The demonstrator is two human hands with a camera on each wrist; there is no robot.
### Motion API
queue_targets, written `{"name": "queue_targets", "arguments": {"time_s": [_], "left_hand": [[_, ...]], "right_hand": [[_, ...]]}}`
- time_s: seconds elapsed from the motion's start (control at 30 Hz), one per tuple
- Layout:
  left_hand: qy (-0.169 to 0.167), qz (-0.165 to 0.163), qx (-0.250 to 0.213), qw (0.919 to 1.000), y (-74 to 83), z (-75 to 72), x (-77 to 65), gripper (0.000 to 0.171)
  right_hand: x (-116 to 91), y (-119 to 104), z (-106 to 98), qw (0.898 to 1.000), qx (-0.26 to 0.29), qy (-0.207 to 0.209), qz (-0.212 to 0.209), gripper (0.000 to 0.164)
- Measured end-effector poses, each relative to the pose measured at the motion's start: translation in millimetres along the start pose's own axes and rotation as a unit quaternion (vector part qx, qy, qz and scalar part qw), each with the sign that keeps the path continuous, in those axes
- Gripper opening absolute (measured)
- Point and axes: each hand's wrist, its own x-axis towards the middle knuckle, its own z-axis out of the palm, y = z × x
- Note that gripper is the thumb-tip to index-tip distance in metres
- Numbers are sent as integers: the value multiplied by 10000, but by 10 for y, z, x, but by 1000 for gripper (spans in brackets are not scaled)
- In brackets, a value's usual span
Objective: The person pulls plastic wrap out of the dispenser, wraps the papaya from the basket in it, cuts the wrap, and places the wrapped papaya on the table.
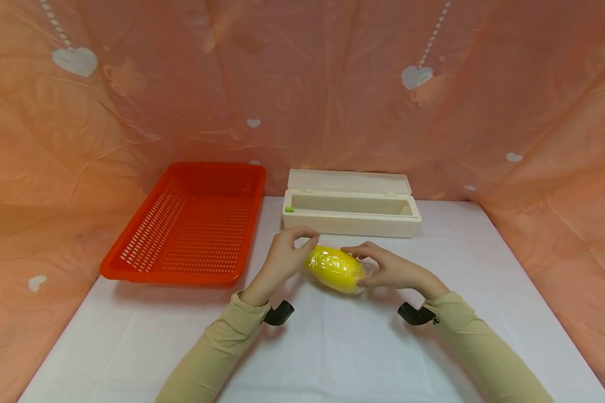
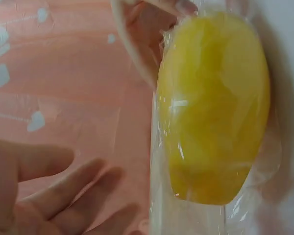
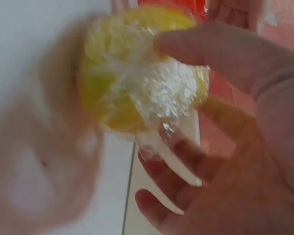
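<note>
A yellow oblong thing [image 1: 335,269], smooth like a fruit and wrapped in clear film, is in front of the white box. Its kind is not clear. My right hand [image 1: 390,267] holds its right end; in the right wrist view the thumb [image 3: 201,46] lies on the crumpled film and the fingers reach around the far side. At the other end, my left hand [image 1: 289,252] is beside the thing with fingers bent forward. The left wrist view shows the left hand's fingers [image 2: 83,196] spread and apart from the wrapped yellow thing [image 2: 213,107].
Behind the hands stands a long white box [image 1: 353,225] with its lid [image 1: 350,182] raised and a small green piece [image 1: 289,209] on its left edge. An orange-red perforated basket [image 1: 239,268] is at the left. A white cloth [image 1: 327,358] covers the table; a pink curtain hangs around it.
</note>
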Motion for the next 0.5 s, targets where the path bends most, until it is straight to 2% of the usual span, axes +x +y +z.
{"name": "queue_targets", "arguments": {"time_s": [0.13,0.3,0.4,0.5], "left_hand": [[-551,-600,-248,9964,-46,-9,-3,30],[-1002,-1115,-1210,9813,-144,-23,15,54],[-1275,-1249,-1288,9755,-206,-29,29,44],[-1561,-1205,-974,9755,-265,-21,25,32]], "right_hand": [[44,34,-87,9993,31,-346,-138,65],[79,70,-141,9985,1,-523,-130,62],[95,100,-161,9991,0,-411,-87,61],[111,136,-148,9999,9,97,-139,58]]}}
